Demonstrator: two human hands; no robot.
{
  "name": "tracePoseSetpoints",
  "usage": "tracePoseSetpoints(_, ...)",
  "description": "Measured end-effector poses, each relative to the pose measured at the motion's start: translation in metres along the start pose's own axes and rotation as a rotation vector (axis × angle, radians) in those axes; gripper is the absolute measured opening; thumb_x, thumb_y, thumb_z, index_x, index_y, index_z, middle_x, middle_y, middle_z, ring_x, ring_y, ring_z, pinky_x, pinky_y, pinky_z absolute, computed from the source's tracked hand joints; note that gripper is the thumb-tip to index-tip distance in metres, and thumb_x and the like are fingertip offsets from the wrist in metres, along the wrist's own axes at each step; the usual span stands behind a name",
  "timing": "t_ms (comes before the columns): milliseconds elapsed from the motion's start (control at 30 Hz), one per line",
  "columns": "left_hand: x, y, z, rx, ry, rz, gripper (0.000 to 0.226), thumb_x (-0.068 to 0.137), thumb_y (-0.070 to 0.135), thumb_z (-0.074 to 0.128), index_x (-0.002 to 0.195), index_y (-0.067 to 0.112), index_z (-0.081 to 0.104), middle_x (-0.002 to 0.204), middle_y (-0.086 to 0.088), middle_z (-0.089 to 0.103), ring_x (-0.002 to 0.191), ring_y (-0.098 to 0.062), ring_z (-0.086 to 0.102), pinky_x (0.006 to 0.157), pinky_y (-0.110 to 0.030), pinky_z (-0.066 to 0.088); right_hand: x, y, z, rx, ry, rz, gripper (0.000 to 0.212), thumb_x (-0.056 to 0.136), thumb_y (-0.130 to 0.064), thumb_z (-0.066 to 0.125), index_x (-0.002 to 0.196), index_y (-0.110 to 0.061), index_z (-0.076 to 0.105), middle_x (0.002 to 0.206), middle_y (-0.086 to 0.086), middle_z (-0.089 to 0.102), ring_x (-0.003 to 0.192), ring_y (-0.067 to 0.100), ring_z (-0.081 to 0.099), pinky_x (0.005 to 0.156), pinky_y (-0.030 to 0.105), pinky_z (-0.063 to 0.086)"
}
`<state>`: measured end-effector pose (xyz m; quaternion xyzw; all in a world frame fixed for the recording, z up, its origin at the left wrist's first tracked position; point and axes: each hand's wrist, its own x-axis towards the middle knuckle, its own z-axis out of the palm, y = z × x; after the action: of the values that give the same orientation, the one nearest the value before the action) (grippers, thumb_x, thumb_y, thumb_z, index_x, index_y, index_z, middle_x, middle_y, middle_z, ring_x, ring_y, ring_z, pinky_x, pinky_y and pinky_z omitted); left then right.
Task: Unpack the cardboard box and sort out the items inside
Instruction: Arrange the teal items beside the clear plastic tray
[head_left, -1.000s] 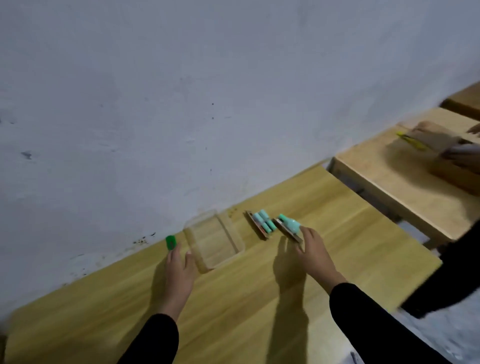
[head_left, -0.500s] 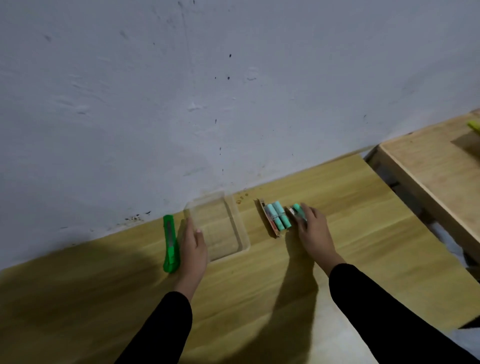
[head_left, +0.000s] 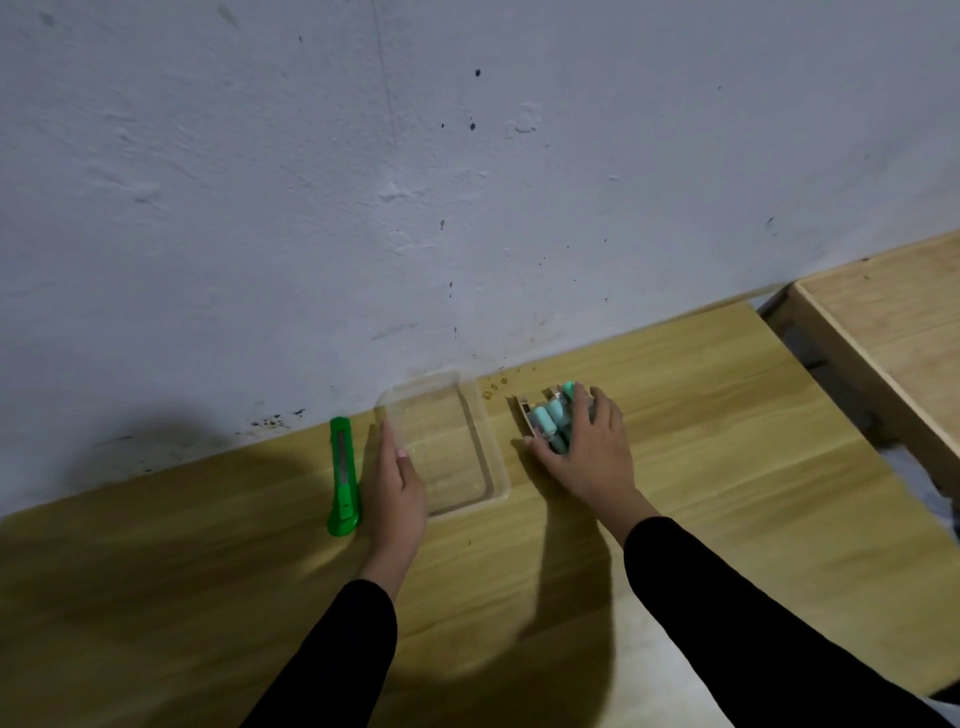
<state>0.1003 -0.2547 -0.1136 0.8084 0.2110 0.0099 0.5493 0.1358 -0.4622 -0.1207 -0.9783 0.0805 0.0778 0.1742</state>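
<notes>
Cardboard box: not in view. Unpacking looks largely done, judging by the items lying loose on the surface (head_left: 727, 447). Sorting is under way.

Laid out along the wall, left to right: green cutter (head_left: 343, 478), clear tray (head_left: 491, 447), teal packs (head_left: 549, 419). The packs are small teal cylinders on card backing, and your hand hides how many there are. The tray holds nothing that I can see.

Your left hand (head_left: 397, 488) lies between the cutter and the tray. Its fingers are straight against the tray's left wall and hold nothing, so it is probably steadying the tray.

Your right hand (head_left: 587, 452) covers the teal packs, with the fingers curled over their far side and the thumb at the near end. It reads as a grip. The packs sit just right of the tray, apart from it.

Left to do, by estimate: move the packs to their place, likely into the tray. Whether more items wait in the box cannot be told.
</notes>
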Motion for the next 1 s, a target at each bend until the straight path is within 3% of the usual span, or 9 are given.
tracePoseSetpoints(100,0.000,-0.001,0.000,0.012,-0.002,-0.005,0.049,0.101,0.015,0.030,0.148,0.020,0.019,0.155,-0.001,0.025,0.138,-0.013,0.029,0.099,-0.012,0.023,0.002,-0.006,0.005,-0.097,0.001,-0.026,0.107,0.071,-0.074,0.049,0.146,-0.011,0.005,0.149,0.019,0.022,0.137,0.036,0.022,0.113,0.044,0.022)
tracePoseSetpoints(233,0.000,0.002,-0.002,-0.009,-0.016,-0.012,0.049,0.101,0.012,0.029,0.148,0.018,0.018,0.156,-0.001,0.020,0.141,-0.011,0.022,0.098,-0.004,0.017,0.006,-0.011,0.003,-0.073,0.037,-0.003,0.095,0.074,-0.060,0.057,0.143,-0.010,0.015,0.136,0.020,0.035,0.122,0.036,0.035,0.103,0.044,0.032)
tracePoseSetpoints(300,-0.001,0.003,-0.002,-0.013,-0.020,-0.006,0.049,0.101,0.012,0.029,0.148,0.017,0.017,0.155,0.001,0.019,0.134,0.002,0.028,0.091,0.003,0.019,0.009,-0.012,0.001,-0.028,0.045,0.021,0.089,0.073,-0.052,0.061,0.140,-0.010,0.020,0.131,0.021,0.038,0.116,0.038,0.038,0.098,0.044,0.034)
tracePoseSetpoints(400,-0.002,0.003,-0.001,-0.022,-0.033,-0.017,0.049,0.101,0.011,0.029,0.148,0.017,0.017,0.150,0.007,0.019,0.107,0.028,0.032,0.079,0.011,0.025,0.012,-0.011,0.001,0.061,0.056,0.040,0.086,0.070,-0.047,0.066,0.137,-0.010,0.026,0.127,0.021,0.041,0.113,0.039,0.039,0.096,0.045,0.036)
tracePoseSetpoints(500,-0.001,0.003,-0.001,-0.010,-0.023,-0.007,0.049,0.101,0.011,0.029,0.148,0.017,0.017,0.155,0.000,0.020,0.134,0.002,0.027,0.089,0.005,0.018,0.015,-0.011,0.001,0.103,0.047,0.062,0.087,0.066,-0.046,0.069,0.135,-0.012,0.028,0.127,0.020,0.041,0.113,0.039,0.040,0.096,0.046,0.037)
tracePoseSetpoints(567,-0.001,0.002,-0.001,-0.009,-0.013,-0.002,0.049,0.101,0.011,0.029,0.148,0.017,0.018,0.155,-0.004,0.020,0.141,-0.013,0.023,0.091,0.003,0.015,0.017,-0.011,0.000,0.106,0.023,0.074,0.090,0.065,-0.048,0.070,0.136,-0.014,0.027,0.128,0.019,0.041,0.115,0.039,0.039,0.098,0.047,0.036)
tracePoseSetpoints(833,0.001,-0.002,0.000,-0.020,-0.011,0.007,0.049,0.101,0.011,0.028,0.148,0.015,0.018,0.155,-0.004,0.020,0.140,-0.012,0.023,0.092,0.003,0.015,0.012,-0.012,0.002,0.127,-0.011,0.078,0.096,0.063,-0.051,0.072,0.140,-0.019,0.024,0.134,0.014,0.043,0.121,0.035,0.036,0.101,0.047,0.036)
tracePoseSetpoints(933,0.000,-0.001,0.000,-0.011,-0.006,0.004,0.049,0.101,0.012,0.028,0.148,0.016,0.018,0.155,-0.003,0.021,0.131,-0.004,0.028,0.084,0.012,0.020,0.008,-0.012,0.004,0.165,0.001,0.064,0.094,0.062,-0.049,0.073,0.138,-0.019,0.027,0.134,0.014,0.044,0.121,0.034,0.037,0.101,0.046,0.036)
tracePoseSetpoints(1000,0.001,-0.002,0.000,-0.008,-0.007,0.012,0.049,0.101,0.012,0.028,0.148,0.017,0.017,0.155,-0.004,0.021,0.137,-0.009,0.025,0.088,0.008,0.018,0.005,-0.012,0.004,0.198,0.010,0.057,0.094,0.061,-0.048,0.074,0.138,-0.018,0.029,0.133,0.014,0.044,0.120,0.034,0.037,0.101,0.047,0.036)
